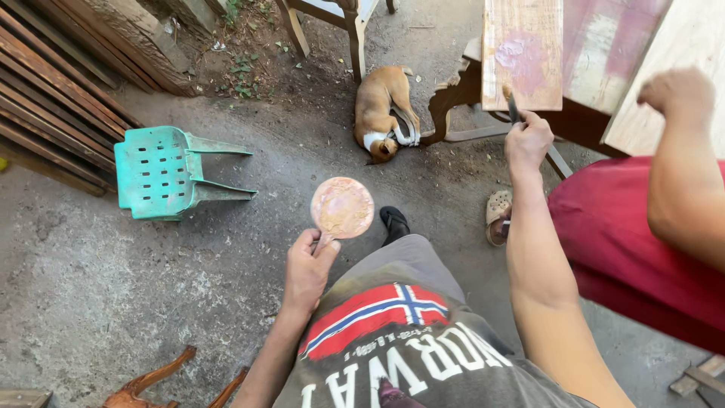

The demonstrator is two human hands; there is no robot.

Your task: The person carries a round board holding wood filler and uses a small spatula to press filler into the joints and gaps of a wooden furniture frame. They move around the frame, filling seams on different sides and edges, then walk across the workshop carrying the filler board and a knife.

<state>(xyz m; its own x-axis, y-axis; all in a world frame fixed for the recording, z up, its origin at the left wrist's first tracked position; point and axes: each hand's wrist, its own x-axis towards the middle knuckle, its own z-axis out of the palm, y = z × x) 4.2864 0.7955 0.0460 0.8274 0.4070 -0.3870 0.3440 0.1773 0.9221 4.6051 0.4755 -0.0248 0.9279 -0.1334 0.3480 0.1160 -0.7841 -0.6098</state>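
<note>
Our left hand (306, 268) has its fingers closed around the short handle of a round lid (342, 207) smeared with pinkish putty, holding it flat and face up above the concrete floor (113, 279), just in front of our grey shirt. Our right hand (527, 141) has its fingers pinched on a thin dark tool (511, 104), its tip touching the lower edge of a pale wooden panel (522, 53) that carries a pink patch of the same putty. A co-worker in red (627, 242) stands just beside us on the right, their hand (677, 92) resting closed on another board. A tan dog (381, 113) lies on the floor beyond the lid, and a green plastic chair (162, 172) lies tipped over well apart to the left.
</note>
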